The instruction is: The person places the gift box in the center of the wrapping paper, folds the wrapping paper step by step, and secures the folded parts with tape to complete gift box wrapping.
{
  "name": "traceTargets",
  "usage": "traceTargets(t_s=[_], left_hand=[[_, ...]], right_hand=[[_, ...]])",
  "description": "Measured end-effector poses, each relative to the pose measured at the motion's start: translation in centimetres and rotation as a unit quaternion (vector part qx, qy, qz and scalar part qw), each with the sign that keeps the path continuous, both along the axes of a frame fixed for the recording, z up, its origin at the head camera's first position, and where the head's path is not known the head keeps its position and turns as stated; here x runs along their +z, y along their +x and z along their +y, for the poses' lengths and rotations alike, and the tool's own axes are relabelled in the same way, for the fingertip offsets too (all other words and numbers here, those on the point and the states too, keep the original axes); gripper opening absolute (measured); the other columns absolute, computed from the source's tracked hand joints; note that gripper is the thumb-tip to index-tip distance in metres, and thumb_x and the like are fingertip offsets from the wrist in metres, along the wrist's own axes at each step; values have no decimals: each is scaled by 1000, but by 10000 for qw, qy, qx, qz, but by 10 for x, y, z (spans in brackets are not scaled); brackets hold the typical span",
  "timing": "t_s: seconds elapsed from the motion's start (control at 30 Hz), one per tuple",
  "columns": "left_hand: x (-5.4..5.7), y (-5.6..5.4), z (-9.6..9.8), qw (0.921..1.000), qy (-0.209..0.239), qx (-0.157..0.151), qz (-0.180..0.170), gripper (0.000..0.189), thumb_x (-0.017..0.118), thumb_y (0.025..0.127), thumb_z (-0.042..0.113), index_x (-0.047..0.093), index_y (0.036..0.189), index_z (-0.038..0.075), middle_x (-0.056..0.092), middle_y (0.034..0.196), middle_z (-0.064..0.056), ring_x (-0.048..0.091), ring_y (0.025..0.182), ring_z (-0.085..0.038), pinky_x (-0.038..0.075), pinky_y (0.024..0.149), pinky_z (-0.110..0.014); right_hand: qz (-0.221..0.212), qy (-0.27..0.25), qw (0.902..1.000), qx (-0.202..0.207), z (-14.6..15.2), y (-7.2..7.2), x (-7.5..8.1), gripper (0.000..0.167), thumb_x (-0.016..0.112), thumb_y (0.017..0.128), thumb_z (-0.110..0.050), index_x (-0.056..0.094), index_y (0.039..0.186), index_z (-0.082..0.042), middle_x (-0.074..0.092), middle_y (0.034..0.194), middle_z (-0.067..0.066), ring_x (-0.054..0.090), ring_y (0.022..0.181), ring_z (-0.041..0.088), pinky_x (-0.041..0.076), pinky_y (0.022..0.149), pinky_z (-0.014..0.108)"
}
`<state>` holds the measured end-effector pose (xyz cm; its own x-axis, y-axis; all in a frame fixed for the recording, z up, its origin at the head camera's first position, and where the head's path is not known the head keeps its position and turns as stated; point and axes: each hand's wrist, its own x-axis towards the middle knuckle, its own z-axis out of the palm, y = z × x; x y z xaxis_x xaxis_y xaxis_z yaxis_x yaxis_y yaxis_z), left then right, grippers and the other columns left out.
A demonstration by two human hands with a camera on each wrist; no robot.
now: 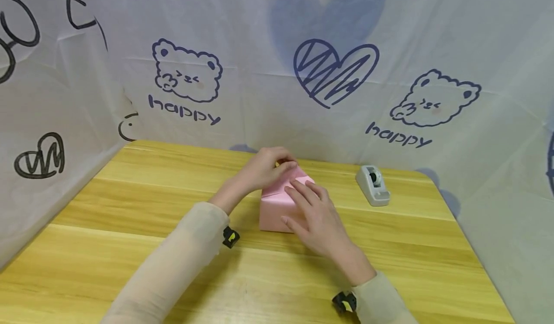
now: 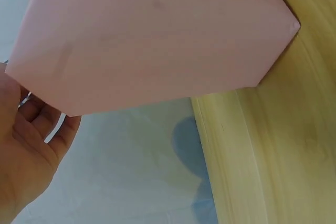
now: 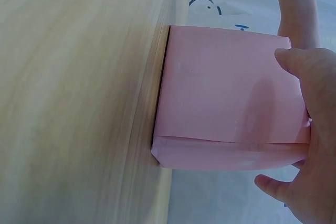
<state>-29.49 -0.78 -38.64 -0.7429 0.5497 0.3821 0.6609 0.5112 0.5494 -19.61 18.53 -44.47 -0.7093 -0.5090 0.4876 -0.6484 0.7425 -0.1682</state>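
A pink box that looks wrapped in paper [image 1: 276, 214] sits on the wooden table, with a raised pink paper flap [image 1: 297, 172] at its top back. My left hand [image 1: 267, 168] reaches over the far left top and pinches the flap's edge between thumb and curled fingers; the fingertips are partly hidden. On the top right of the box rests my right hand [image 1: 318, 220], its fingers extended and spread. The left wrist view shows the box's pointed side [image 2: 157, 40]. In the right wrist view, the thumb lies near the front face [image 3: 226, 87].
A white tape dispenser [image 1: 373, 185] stands at the back right of the table [image 1: 415, 252]. Behind the table hangs a white cloth [image 1: 259, 103] with drawn bears and hearts. Black wrist mounts [image 1: 231, 237] show beside both sleeves.
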Motion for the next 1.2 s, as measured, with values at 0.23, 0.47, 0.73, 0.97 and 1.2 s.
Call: traceTargets(t_s=[0.23,0.47,0.73,0.97,1.2], left_hand=[[2,-2,0,9999,28,-21,-163,13,66,103,13,77,105,5,75,99,-5,68,90,-18,59,84,-32],[0,1,-5,9991,-108,25,-405,21,65,105,21,77,116,8,75,111,-4,69,102,-18,58,93,-34],[-2,9,-7,9996,142,129,-190,17,65,105,18,78,109,8,76,102,-4,69,89,-15,59,82,-30],[-8,24,-18,9963,298,-57,-802,29,63,106,24,70,131,10,72,121,-3,68,105,-16,59,91,-33],[-16,41,-36,9955,9,-183,-926,67,79,95,30,51,151,5,59,147,-9,57,131,-24,48,112,-43]], right_hand=[[44,24,10000,22,0,-1,-1,62,70,97,-36,55,150,-7,48,158,12,42,143,40,32,121,56],[50,12,10000,21,0,-1,-1,62,69,98,-37,54,150,-8,48,159,11,41,143,40,33,120,56],[45,51,10000,5,0,0,-2,64,71,97,-38,53,151,-8,47,159,11,41,144,40,33,120,56],[-83,71,9999,-34,1,0,-3,68,71,97,-40,49,155,-11,44,162,8,39,145,40,33,120,58],[-583,-281,9979,42,2,1,2,71,69,99,-40,45,158,-10,42,163,7,35,147,42,32,121,60]])
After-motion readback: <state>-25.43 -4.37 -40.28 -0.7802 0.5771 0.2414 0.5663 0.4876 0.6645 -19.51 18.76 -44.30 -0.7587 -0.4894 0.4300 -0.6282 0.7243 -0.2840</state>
